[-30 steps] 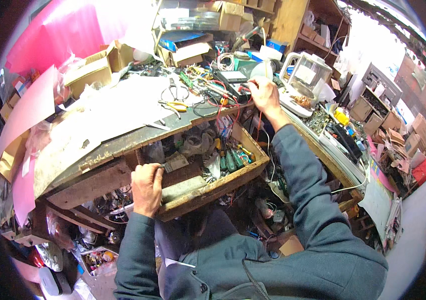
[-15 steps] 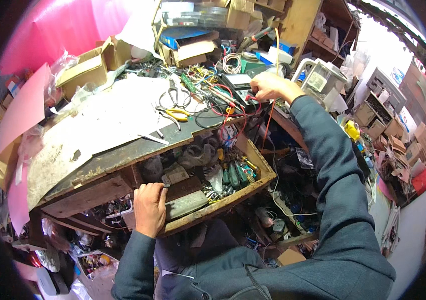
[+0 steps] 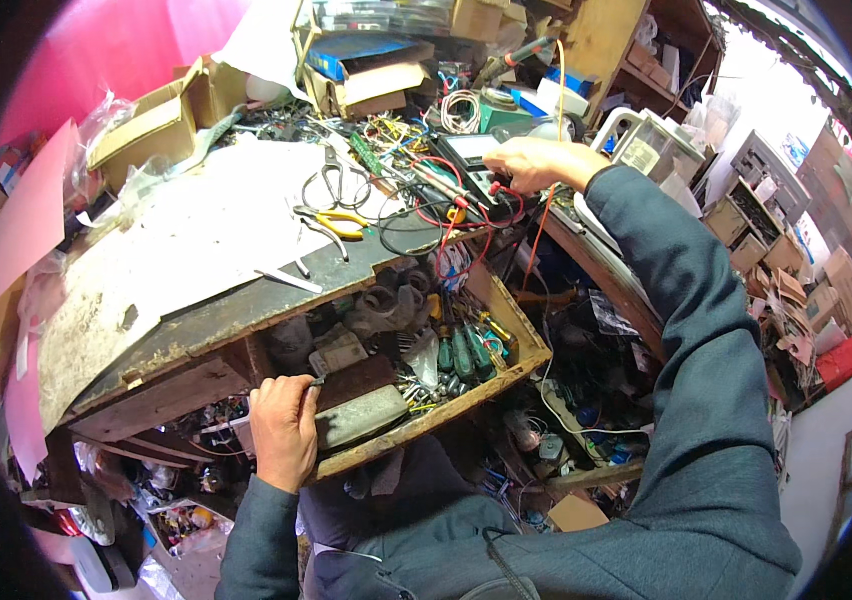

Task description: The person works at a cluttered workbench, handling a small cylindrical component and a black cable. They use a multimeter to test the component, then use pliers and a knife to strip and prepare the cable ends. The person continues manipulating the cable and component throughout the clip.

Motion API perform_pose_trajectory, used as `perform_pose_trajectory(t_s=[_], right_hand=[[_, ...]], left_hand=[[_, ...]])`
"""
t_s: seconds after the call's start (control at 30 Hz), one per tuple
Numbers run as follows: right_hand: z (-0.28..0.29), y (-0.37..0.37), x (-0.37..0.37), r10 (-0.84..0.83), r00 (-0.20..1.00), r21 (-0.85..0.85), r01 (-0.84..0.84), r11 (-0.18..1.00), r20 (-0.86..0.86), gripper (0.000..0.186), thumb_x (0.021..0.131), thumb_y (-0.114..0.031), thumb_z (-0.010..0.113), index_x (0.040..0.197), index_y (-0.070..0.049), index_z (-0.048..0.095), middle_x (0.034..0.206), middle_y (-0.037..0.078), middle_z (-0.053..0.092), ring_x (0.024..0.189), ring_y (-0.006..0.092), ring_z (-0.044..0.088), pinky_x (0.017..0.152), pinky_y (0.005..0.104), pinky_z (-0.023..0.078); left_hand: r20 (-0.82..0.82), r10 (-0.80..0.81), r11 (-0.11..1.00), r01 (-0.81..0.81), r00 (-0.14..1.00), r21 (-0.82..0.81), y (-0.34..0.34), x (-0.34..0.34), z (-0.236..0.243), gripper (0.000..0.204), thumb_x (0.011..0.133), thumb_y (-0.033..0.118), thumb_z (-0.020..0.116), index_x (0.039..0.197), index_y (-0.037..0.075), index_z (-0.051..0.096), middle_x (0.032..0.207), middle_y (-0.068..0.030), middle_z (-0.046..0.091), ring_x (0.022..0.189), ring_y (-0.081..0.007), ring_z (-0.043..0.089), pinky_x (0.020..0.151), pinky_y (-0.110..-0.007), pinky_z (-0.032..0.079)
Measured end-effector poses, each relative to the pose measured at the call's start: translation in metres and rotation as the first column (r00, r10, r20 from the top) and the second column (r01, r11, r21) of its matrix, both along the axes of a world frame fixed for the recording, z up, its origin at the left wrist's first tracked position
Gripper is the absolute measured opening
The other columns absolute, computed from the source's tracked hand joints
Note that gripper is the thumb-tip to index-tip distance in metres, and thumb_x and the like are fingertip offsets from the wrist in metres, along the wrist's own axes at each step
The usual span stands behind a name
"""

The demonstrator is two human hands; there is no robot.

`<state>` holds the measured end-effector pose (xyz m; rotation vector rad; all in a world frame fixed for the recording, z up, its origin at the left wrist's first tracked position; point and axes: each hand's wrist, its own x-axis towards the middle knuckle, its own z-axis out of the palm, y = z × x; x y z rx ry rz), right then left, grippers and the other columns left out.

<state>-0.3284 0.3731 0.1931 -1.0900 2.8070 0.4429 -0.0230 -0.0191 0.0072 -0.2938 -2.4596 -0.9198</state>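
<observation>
— Left hand [image 3: 284, 430]?
— One: the person's, fingers [image 3: 276, 395] curled, thumb [image 3: 306, 410] alongside them, forearm [image 3: 258, 535] behind.
— Right hand [image 3: 534, 165]?
— One: fingers bent downward, wrist [image 3: 586, 167] right of them, sleeved arm [image 3: 701, 320] outstretched.

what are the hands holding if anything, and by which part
The left hand pinches a small dark piece, apparently by one end, between thumb and forefinger. The right hand is at the multimeter; any grip cannot be told.

Bare right hand [image 3: 526, 165] is partly covering a black, rectangular, grey-screened meter [image 3: 470, 147]; bare left hand [image 3: 283, 425] is touching an open brown wooden drawer [image 3: 466, 398]; yellow-handled pliers [image 3: 343, 222] are lying on a dark workbench [image 3: 228, 314].
</observation>
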Motion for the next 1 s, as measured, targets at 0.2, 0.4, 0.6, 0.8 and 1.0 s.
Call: perform_pose_trajectory(t_s=[0.2, 0.4, 0.6, 0.8, 1.0], right_hand=[[0.003, -0.008, 0.027, 0.180, 0.974, 0.035, -0.177, 0.984, -0.139, 0.027, 0.076, -0.003, 0.062, 0.103, -0.007, 0.060, 0.089, 0.020, 0.068, 0.089, 0.0404, 0.068, 0.073, 0.0477, 0.055], [0.008, -0.017, 0.044, 0.324, 0.931, 0.002, -0.329, 0.944, -0.167, 0.022, 0.074, -0.004, 0.068, 0.096, -0.006, 0.062, 0.084, 0.018, 0.067, 0.084, 0.0404, 0.067, 0.070, 0.0474, 0.053], [0.009, 0.009, 0.031, -0.075, 0.990, -0.263, 0.041, 0.964, -0.121, 0.025, 0.077, -0.001, 0.064, 0.101, -0.005, 0.067, 0.081, 0.014, 0.071, 0.077, 0.0282, 0.071, 0.067, 0.0401, 0.054], [0.012, 0.016, 0.043, -0.385, 0.890, -0.575, 0.186, 0.796, -0.244, 0.023, 0.083, -0.012, 0.061, 0.104, -0.008, 0.071, 0.087, 0.017, 0.073, 0.083, 0.0337, 0.072, 0.073, 0.0419, 0.055], [0.008, -0.032, 0.055, -0.273, 0.901, -0.544, 0.051, 0.838, -0.336, 0.019, 0.086, -0.024, 0.065, 0.091, -0.007, 0.072, 0.086, 0.015, 0.072, 0.082, 0.0335, 0.071, 0.073, 0.0435, 0.055]], left_hand=[[-0.019, 0.002, 1.000, -0.002, 1.000, 0.006, -0.001, 0.001, 0.001, 0.007, 0.089, 0.009, 0.068, 0.094, 0.005, 0.066, 0.085, -0.0106, 0.062, 0.082, -0.0306, 0.055, 0.074, -0.041, 0.039], [-0.023, 0.011, 1.000, -0.011, 1.000, 0.017, -0.003, 0.003, 0.000, 0.008, 0.089, 0.010, 0.068, 0.094, 0.005, 0.066, 0.085, -0.0108, 0.062, 0.082, -0.0307, 0.055, 0.075, -0.041, 0.040], [-0.028, -0.001, 0.999, 0.002, 1.000, 0.036, -0.002, 0.001, -0.002, 0.008, 0.091, 0.012, 0.067, 0.095, 0.005, 0.066, 0.085, -0.0107, 0.062, 0.083, -0.0309, 0.056, 0.075, -0.040, 0.041], [-0.048, 0.008, 0.999, -0.006, 0.999, 0.038, -0.003, 0.000, -0.007, 0.009, 0.092, 0.014, 0.066, 0.096, 0.006, 0.067, 0.087, -0.0103, 0.063, 0.084, -0.0306, 0.057, 0.075, -0.040, 0.041], [-0.046, 0.012, 1.000, -0.012, 0.999, 0.012, -0.003, 0.000, -0.006, 0.009, 0.092, 0.014, 0.066, 0.096, 0.006, 0.067, 0.087, -0.0101, 0.064, 0.084, -0.0301, 0.058, 0.075, -0.041, 0.041]])
